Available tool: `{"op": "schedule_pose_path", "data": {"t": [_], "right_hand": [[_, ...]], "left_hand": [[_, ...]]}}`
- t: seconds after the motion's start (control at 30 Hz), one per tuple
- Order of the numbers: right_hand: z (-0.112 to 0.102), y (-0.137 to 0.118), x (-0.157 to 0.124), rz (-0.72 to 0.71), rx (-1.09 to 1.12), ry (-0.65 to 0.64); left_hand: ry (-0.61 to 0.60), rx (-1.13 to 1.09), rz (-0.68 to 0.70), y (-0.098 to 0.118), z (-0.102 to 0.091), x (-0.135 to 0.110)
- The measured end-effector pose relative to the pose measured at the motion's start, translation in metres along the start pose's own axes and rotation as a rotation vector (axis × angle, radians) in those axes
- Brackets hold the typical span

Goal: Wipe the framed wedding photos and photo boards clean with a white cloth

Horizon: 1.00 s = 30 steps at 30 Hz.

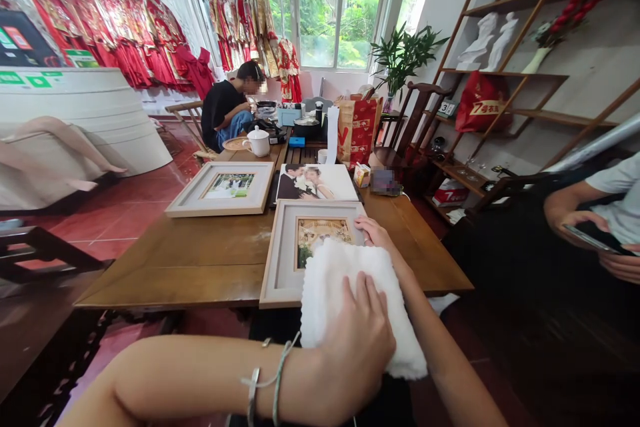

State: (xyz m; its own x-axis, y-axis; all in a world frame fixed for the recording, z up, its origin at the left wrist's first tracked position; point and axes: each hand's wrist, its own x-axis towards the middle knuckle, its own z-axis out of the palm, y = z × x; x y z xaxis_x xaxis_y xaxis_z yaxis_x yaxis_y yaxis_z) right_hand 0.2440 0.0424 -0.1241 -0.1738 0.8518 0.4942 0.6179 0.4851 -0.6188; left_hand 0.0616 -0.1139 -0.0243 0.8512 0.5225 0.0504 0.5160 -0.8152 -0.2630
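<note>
Biggest stuff first: wooden shelf unit (545,75) up the right side, then a long rack of red garments (115,33) at back left. Next is the brown bench (190,263). Someone in a black top (219,107) sits bent over at its far end, and a person in a pale tee (617,193) is off to the right. Leafy plant (403,57) near the window.

On the bench, the near frame (267,280) sits at the front edge, partly hidden under a cloth. Another frame (180,199) lies to its left, further back, with a loose couple print (337,183) right behind the near one. A red and tan paper bag (357,133) stands past that print, so not much spare room straight back.

White cloth (320,307) covers the near frame's lower right and some of its picture. Left hand (357,340) is spread on top of it, fingers stretched out. Right hand (373,233) has its fingers hooked on the frame's right edge, holding on.

Small bits: white teapot (259,143) at the far left, blue box (297,142), little carton (362,176) by the print's right side.
</note>
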Motion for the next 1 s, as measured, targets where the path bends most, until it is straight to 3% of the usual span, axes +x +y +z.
{"op": "schedule_pose_path", "data": {"t": [0.1,0.23,0.4,0.6,0.8,0.9,1.0], "right_hand": [[0.002,0.003,0.002,0.0,-0.028,0.006],[0.002,-0.012,-0.002,-0.006,-0.026,0.039],[0.0,-0.029,-0.007,0.045,-0.07,0.047],[0.001,-0.029,-0.006,0.061,-0.08,0.049],[0.0,-0.031,-0.006,0.077,-0.045,0.038],[0.0,-0.031,-0.005,0.095,-0.015,0.041],[0.0,-0.031,-0.005,0.111,-0.02,0.039]], "left_hand": [[-0.033,0.016,-0.102,-0.002,0.0,-0.004],[-0.094,0.048,-0.205,-0.021,0.006,0.003],[-0.131,0.084,-0.435,-0.066,0.033,0.027],[-0.111,0.099,-0.546,-0.126,0.052,0.063],[-0.088,0.002,-0.318,-0.155,0.055,0.075],[-0.145,-0.044,-0.248,-0.144,0.049,0.066],[-0.192,-0.1,-0.153,-0.116,0.032,0.046]]}}
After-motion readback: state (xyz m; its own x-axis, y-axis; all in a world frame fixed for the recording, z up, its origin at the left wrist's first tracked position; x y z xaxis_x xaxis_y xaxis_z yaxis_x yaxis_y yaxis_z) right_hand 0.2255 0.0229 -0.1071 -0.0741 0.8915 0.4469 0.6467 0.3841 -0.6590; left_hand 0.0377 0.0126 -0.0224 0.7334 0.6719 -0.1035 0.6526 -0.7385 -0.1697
